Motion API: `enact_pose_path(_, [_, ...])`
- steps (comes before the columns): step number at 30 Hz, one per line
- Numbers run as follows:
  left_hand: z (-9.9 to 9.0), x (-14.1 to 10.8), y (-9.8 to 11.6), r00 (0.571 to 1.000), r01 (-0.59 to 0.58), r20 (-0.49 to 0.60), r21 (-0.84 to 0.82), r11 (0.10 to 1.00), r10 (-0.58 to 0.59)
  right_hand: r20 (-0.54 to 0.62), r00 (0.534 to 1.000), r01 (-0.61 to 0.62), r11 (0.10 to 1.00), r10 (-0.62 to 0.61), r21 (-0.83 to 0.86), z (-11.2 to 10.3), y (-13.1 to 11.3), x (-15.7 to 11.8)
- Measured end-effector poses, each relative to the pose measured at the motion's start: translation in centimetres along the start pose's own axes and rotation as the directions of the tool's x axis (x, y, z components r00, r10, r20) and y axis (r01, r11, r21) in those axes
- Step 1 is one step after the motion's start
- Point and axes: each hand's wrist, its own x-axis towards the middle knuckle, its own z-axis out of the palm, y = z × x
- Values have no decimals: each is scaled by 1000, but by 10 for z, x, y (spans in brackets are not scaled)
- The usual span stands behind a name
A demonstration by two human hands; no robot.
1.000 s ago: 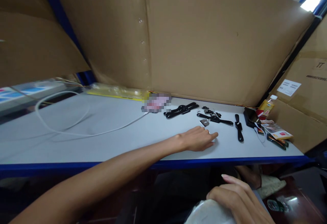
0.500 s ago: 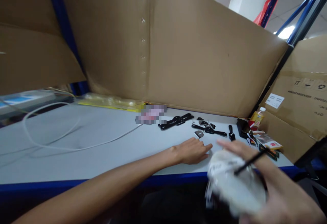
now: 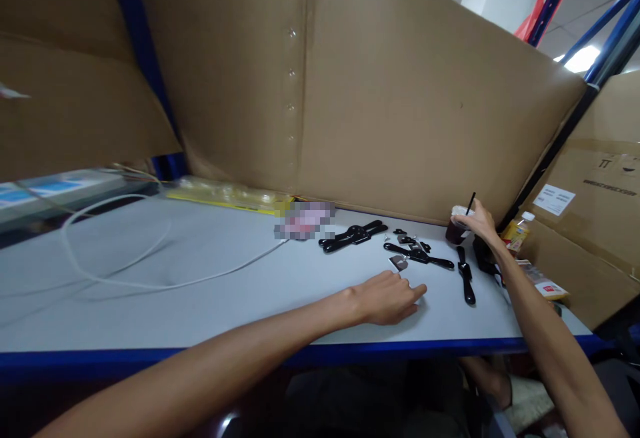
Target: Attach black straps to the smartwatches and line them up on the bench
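Observation:
At the back right of the table, my right hand (image 3: 483, 220) grips a clear plastic cup (image 3: 454, 233) of dark drink with a whitish top and a black straw. My left hand (image 3: 389, 298) rests near the front edge, fingers loosely bent, index finger and thumb apart, nothing visible in it. Just beyond it lie a flat metal blade (image 3: 399, 263) and a black spokeshave body (image 3: 419, 255). Another spokeshave body (image 3: 466, 277) lies right of my left hand, in front of the cup. More black spokeshave bodies (image 3: 356, 234) overlap to the left. Small loose parts (image 3: 407, 240) lie between them.
A white cable (image 3: 175, 287) loops over the left of the table (image 3: 260, 305). Clear-and-yellow packaging (image 3: 230, 197) lies along the cardboard back wall (image 3: 390, 105). A bottle (image 3: 519, 233), a black object (image 3: 484, 256) and a packet (image 3: 544, 281) crowd the right end.
My right hand has carried the cup from close in front of me to the back right of the table. My left hand stays in place. The view has shifted slightly.

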Motion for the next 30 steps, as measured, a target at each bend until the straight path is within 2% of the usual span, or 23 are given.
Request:
enact_pose_path(3, [2,0,0,1000,6,5,4,1000,-6,28,996,-81,997,82,-18,18,13,16])
enact_pose_path(6, [2,0,0,1000,0,12,12,1000,0,35,993,-112,993,114,-43,25,19,23])
enact_pose_path(9, [1,-1,0,1000,1,20,11,1000,-2,91,991,-93,994,97,-50,17,21,24])
enact_pose_path(11, [0,-1,1,1000,-1,17,3,1000,1,80,994,-78,996,81,-40,3,21,18])
enact_pose_path(13, [-1,-1,2,1000,-3,15,-6,1000,3,-54,997,-49,998,47,-25,-12,18,3])
enact_pose_path(15, [-2,0,2,1000,-7,23,-15,1000,7,-205,976,73,997,-72,-5,-25,12,-23])
enact_pose_path(17, [-5,2,-3,1000,-14,25,-39,999,15,-192,951,247,969,-241,10,-31,4,-57])
enact_pose_path(19, [-8,4,-16,1000,6,-14,-89,996,-7,-80,933,354,935,-350,33,-29,-5,-94])
enact_pose_path(22, [-13,3,-51,967,215,-104,-150,965,-231,36,899,436,900,-436,4,-19,-18,-141])
enact_pose_path(25, [-14,-5,-91,865,473,-122,-124,873,-486,71,898,437,898,-434,-48,-5,-26,-167])
enact_pose_path(27, [-13,-12,-111,809,577,-84,-73,814,-581,52,911,413,907,-410,-84,4,-29,-173])
enact_pose_path(30, [-8,-19,-127,784,621,-11,36,783,-621,40,909,416,902,-414,-113,14,-32,-175])
